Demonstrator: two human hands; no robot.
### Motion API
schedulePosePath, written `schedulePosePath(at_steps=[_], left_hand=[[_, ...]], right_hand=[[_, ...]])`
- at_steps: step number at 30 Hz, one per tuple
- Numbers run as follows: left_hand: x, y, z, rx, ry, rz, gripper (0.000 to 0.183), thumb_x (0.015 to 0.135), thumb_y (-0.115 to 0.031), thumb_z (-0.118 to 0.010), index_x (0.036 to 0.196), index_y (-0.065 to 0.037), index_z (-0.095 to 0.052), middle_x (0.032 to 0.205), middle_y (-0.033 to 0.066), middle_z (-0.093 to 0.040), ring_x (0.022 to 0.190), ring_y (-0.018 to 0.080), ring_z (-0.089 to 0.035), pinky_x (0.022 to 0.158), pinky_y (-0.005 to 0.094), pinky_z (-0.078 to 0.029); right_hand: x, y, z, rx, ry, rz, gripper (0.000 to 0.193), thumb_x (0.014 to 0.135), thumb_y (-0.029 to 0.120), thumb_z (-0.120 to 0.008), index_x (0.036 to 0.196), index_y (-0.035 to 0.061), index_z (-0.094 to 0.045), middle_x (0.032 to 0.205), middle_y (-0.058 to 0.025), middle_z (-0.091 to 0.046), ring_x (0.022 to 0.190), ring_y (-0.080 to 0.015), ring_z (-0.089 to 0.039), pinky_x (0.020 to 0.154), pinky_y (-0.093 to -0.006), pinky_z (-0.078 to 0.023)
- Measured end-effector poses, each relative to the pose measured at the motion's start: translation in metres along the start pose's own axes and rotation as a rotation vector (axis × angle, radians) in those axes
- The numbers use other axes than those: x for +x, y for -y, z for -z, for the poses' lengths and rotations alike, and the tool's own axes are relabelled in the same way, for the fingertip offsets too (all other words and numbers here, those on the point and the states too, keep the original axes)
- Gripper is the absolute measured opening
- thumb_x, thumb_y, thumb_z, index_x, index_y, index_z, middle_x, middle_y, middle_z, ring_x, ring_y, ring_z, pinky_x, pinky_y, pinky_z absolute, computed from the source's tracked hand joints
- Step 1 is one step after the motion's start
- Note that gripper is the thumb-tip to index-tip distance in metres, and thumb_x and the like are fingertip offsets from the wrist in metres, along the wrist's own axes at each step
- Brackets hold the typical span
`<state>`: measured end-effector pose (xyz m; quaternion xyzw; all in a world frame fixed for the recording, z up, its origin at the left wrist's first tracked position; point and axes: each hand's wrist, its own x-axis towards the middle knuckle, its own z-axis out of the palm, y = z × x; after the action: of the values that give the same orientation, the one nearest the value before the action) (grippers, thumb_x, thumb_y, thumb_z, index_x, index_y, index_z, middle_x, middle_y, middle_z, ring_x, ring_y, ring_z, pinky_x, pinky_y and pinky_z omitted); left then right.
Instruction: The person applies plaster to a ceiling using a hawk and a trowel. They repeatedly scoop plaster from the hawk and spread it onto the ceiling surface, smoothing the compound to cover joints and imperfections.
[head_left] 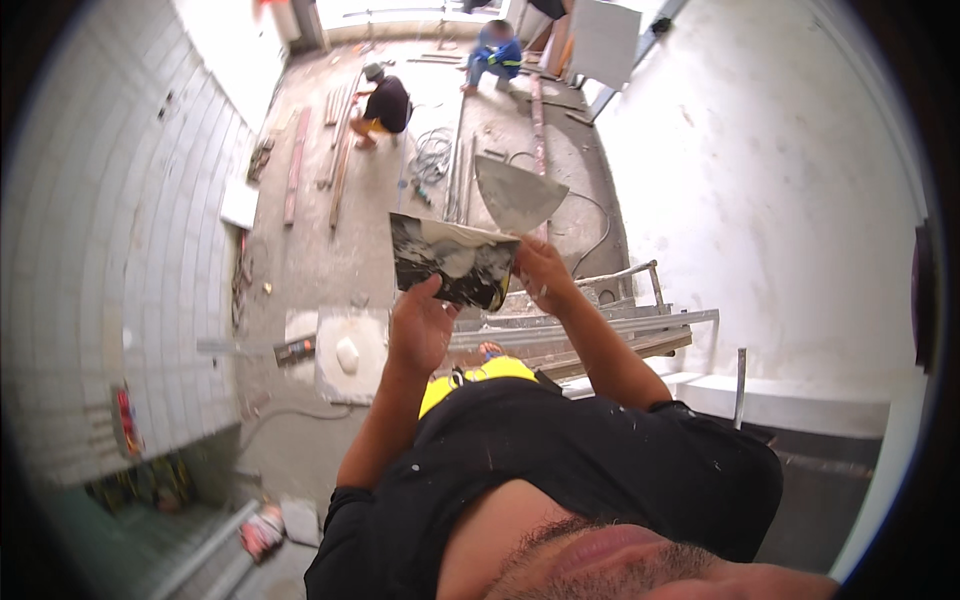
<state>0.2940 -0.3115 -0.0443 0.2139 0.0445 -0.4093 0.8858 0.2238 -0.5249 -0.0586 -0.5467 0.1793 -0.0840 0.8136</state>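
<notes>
My left hand (420, 325) grips the lower edge of a dark rectangular plastering board (432, 262), thumb on its face. White compound is smeared over the board and heaped along its upper edge. In my right hand (540, 272), beside the board's right end, is a putty knife (518, 195) with a wide triangular blade. Its blade points up and away from me, coated pale, just above the board. My right fingers hide the knife's handle. Both hands are held in front of my body, above the floor.
Below stand scaffold planks and rails (620, 330), with a pale board (352, 352) bearing a white lump at left. Two people, one in black (388, 105) and one in blue (497, 60), crouch far off. Coiled cable (430, 152) and long bars (298, 165) lie on the floor.
</notes>
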Motion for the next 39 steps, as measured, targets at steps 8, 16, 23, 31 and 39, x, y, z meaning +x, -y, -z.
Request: schedulePosePath(at_steps=[8, 16, 23, 31, 39], left_hand=[[0.042, 0.026, -0.022, 0.077, 0.235, 0.463, 0.039, 0.099, -0.019, -0.054, 0.134, -0.001, -0.055, 0.130, 0.0142, -0.066, 0.118, 0.0299, -0.064, 0.102, 0.0450, -0.050], [0.054, 0.051, -0.022, 0.376, 0.420, 0.486, 0.032, 0.099, -0.021, -0.055, 0.125, -0.002, -0.060, 0.114, 0.0105, -0.071, 0.096, 0.0210, -0.069, 0.072, 0.0354, -0.055], [0.067, 0.096, -0.049, 0.305, 0.177, 0.511, 0.017, 0.100, -0.018, -0.058, 0.111, -0.006, -0.064, 0.100, 0.0064, -0.072, 0.083, 0.0163, -0.068, 0.061, 0.0289, -0.050], [0.082, 0.112, -0.066, 0.410, 0.246, 0.569, 0.021, 0.099, -0.019, -0.062, 0.115, -0.006, -0.064, 0.101, 0.0049, -0.072, 0.082, 0.0154, -0.068, 0.062, 0.0288, -0.050], [0.089, 0.093, -0.046, 0.710, 0.321, 0.434, 0.013, 0.100, -0.018, -0.059, 0.112, -0.013, -0.060, 0.106, 0.0068, -0.072, 0.073, 0.0104, -0.062, 0.055, 0.0270, -0.049]], right_hand=[[-0.040, -0.015, 0.032, 0.058, -0.105, 0.168, 0.039, 0.098, 0.010, -0.064, 0.134, -0.0027, -0.059, 0.127, -0.0104, -0.067, 0.116, -0.0168, -0.062, 0.101, -0.0331, -0.050], [-0.064, -0.028, 0.043, 0.187, -0.016, 0.106, 0.053, 0.101, 0.032, -0.061, 0.143, 0.0028, -0.050, 0.133, -0.0121, -0.063, 0.116, -0.0230, -0.065, 0.085, -0.0395, -0.062], [-0.129, -0.068, 0.051, 0.090, -0.434, 0.278, 0.046, 0.095, 0.011, -0.066, 0.136, 0.0003, -0.051, 0.126, -0.0061, -0.063, 0.110, -0.0153, -0.062, 0.094, -0.0315, -0.050], [-0.103, -0.038, -0.010, 0.294, -0.792, 0.557, 0.033, 0.099, 0.016, -0.069, 0.129, 0.0060, -0.058, 0.116, -0.0044, -0.068, 0.101, -0.0118, -0.062, 0.085, -0.0296, -0.048], [-0.150, -0.002, 0.013, 0.532, -1.126, 0.766, 0.018, 0.101, 0.019, -0.065, 0.115, 0.0087, -0.065, 0.103, -0.0054, -0.074, 0.090, -0.0200, -0.073, 0.088, -0.0389, -0.056]])
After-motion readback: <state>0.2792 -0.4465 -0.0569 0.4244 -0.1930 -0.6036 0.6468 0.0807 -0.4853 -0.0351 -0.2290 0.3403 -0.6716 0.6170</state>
